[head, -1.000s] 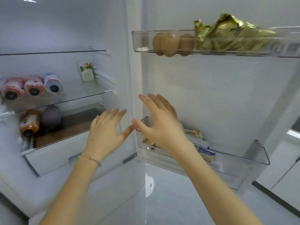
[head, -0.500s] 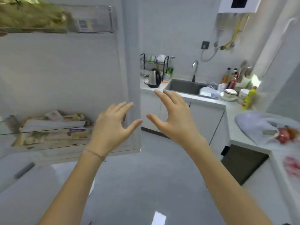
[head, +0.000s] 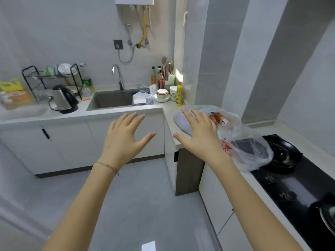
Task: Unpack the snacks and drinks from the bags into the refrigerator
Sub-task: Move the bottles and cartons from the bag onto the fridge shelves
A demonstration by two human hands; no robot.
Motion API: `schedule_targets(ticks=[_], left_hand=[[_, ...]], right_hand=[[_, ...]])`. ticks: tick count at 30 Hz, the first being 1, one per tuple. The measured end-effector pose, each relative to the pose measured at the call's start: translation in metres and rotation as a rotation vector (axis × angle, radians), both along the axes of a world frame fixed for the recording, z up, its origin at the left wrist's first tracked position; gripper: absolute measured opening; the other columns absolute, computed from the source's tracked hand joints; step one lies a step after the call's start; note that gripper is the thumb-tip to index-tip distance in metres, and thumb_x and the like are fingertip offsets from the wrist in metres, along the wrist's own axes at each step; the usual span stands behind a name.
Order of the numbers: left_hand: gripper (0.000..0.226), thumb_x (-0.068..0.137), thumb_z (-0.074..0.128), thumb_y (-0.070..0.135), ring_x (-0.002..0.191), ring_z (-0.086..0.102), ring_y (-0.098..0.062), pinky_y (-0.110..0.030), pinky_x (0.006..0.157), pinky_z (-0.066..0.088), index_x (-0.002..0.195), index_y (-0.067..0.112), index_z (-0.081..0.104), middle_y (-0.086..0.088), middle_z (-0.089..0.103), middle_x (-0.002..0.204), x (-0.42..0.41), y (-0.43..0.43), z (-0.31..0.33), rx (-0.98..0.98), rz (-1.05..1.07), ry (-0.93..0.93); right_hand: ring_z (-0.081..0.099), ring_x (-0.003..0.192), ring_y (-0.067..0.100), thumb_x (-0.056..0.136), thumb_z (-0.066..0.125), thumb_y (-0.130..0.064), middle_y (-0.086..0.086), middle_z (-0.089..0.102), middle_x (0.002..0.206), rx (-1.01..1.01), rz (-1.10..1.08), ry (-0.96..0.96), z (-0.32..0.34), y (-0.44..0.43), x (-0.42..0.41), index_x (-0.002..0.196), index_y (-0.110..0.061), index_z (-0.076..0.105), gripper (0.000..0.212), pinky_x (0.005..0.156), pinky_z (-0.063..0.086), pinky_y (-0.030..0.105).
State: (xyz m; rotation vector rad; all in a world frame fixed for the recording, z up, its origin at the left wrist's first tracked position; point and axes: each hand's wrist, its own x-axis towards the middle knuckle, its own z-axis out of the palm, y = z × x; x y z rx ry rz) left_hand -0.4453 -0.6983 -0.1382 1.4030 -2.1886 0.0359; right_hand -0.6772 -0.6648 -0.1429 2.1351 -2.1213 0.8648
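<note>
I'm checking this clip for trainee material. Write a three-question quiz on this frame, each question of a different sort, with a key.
1. True or false: the right hand is gripping a bottle.
2. Which stands on the counter left of the sink? A) a kettle B) a toaster C) a blender
3. Fill in: the clear plastic bag lies on the counter, partly over the black ____.

Key:
1. False; both the right hand and the left hand are open and empty, fingers spread.
2. A, the kettle.
3. Stove.
</note>
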Motion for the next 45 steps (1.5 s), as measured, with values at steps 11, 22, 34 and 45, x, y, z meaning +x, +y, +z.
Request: schedule_targets(ticks=[11,22,34,45], left_hand=[[0.082,0.078,0.024,0.078,0.147,0.015,-0.023,-0.046,0.118,0.011,0.146,0.033,0.036,0.001,0.026,0.158,-0.137,-0.178,-0.031,0.077,-0.257,-0.057],[0.089,0.074,0.016,0.079,0.147,0.016,-0.025,-0.047,0.118,0.012,0.147,0.033,0.036,0.001,0.026,0.158,-0.264,-0.305,-0.077,0.145,-0.362,-0.129],[0.083,0.078,0.019,0.076,0.144,0.025,-0.027,-0.05,0.116,0.019,0.142,0.03,0.043,0.0,0.039,0.152,-0.372,-0.429,-0.144,0.209,-0.332,-0.196],[0.096,0.068,0.002,0.075,0.149,0.002,-0.024,-0.05,0.118,0.003,0.15,0.032,0.025,-0.003,0.01,0.162,-0.39,-0.478,-0.198,0.44,-0.389,-0.407]], right_hand=[[0.018,0.143,0.021,0.086,0.058,-0.056,-0.004,0.027,0.154,0.064,-0.343,0.014,-0.032,-0.108,-0.125,0.15,-0.031,0.025,0.076,0.114,0.019,0.042],[0.025,0.141,0.021,0.083,0.055,-0.058,-0.006,0.034,0.149,0.134,-0.418,-0.021,-0.085,-0.217,-0.243,0.147,-0.035,0.028,0.073,0.114,0.024,0.044],[0.022,0.143,0.02,0.088,0.056,-0.054,-0.002,0.029,0.154,0.305,-0.324,-0.078,-0.136,-0.342,-0.339,0.151,-0.027,0.026,0.075,0.115,0.018,0.038],[0.023,0.144,0.022,0.091,0.054,-0.052,0.001,0.027,0.157,0.519,-0.265,-0.274,-0.205,-0.402,-0.344,0.15,-0.024,0.029,0.07,0.116,0.023,0.043]])
